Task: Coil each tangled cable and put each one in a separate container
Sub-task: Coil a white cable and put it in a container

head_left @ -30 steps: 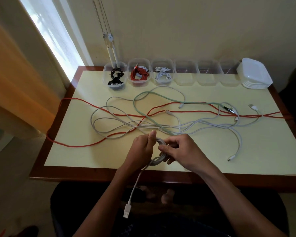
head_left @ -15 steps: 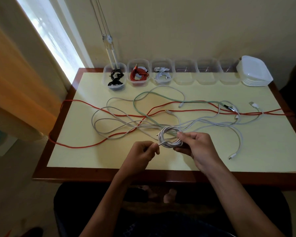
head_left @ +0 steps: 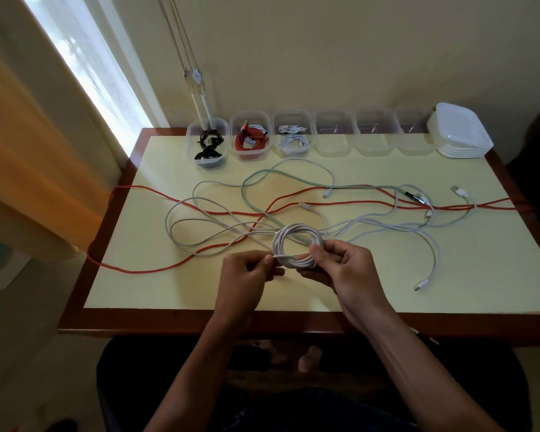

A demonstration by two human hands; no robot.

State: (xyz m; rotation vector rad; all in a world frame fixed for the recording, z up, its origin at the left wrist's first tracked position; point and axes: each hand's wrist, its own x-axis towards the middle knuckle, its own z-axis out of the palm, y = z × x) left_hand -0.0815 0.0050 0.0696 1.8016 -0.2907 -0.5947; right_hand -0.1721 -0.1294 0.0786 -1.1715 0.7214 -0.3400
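Note:
A coiled white cable [head_left: 296, 244] hangs just above the table's near middle. My right hand [head_left: 340, 266] grips the coil's right side. My left hand [head_left: 247, 269] pinches the cable's loose end at the coil's left. Behind the coil lies a tangle: a long red cable [head_left: 200, 207], a pale green cable [head_left: 256, 179] and several white and grey cables [head_left: 387, 226]. A row of clear containers lines the far edge: one with a black cable [head_left: 208, 145], one with a red cable [head_left: 250, 138], one with a white cable [head_left: 292, 137], then three empty ones [head_left: 334, 135].
A stack of white lids [head_left: 459, 132] stands at the far right corner. The table [head_left: 169, 291] has a dark wood rim; the red cable droops over its left and right edges. A wall, blind cords and an orange curtain border the left.
The dangling plug end has been drawn up off the table's edge into my left hand. The coil, held by my right hand, has moved up and away over the tangle.

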